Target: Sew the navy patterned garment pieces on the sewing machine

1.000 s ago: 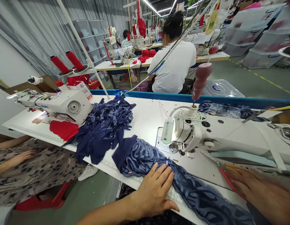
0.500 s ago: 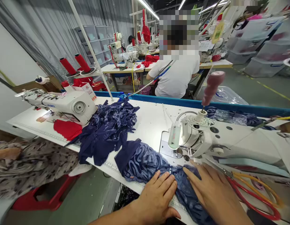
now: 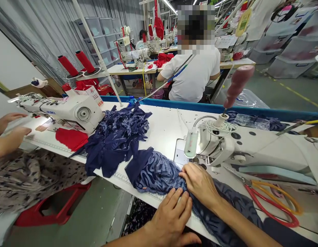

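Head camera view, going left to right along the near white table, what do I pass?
Co-worker's hands → left sewing machine → red cloth → dark blue fabric pile → blue lace piece → right hand → right sewing machine → red-handled scissors.

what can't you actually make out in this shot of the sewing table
Head view only:
- Needle of the sewing machine: hidden behind its lamp and the right hand.
- Blue lace fabric: the part under both hands is covered; its right end runs off the bottom edge.
- Left hand: wrist cut off by the bottom edge.
- Red scissors: blade tips too thin to tell.
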Available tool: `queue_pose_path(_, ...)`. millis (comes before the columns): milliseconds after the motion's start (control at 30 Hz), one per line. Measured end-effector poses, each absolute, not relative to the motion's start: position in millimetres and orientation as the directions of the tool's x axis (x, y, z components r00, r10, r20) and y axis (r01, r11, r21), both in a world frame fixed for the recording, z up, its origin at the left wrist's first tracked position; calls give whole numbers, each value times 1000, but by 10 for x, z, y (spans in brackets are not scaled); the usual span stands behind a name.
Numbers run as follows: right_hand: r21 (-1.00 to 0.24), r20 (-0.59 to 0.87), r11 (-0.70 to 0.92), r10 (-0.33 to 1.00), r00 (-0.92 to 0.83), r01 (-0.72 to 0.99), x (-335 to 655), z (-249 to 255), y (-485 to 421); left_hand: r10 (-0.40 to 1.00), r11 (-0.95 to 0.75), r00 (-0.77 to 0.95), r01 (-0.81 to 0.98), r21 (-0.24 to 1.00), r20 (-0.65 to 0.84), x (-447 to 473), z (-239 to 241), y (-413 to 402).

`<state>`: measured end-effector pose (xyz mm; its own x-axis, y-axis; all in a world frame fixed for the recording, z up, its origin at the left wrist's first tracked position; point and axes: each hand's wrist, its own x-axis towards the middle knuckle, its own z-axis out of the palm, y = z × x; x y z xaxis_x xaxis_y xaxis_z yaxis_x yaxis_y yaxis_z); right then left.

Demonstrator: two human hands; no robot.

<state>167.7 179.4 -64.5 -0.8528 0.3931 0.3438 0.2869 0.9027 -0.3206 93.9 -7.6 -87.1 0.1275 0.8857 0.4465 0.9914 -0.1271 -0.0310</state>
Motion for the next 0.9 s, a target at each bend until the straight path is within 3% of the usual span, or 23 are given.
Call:
queue_pose_path(333,-474,262,827,461,-848,303,1666,-687,1814,883,-116,161,985,-127,441,974,-892,-78)
queue_pose_path(567,-593,120,749,444,-888,295,1734,-547,1946,936,-98,143,983,-152,323,1000,-783,-107)
queue_pose_path(900,-582,-45,645,582,-812,495,1730,-558,1918,954,-164,175,984,-65,244,953,-670,-86)
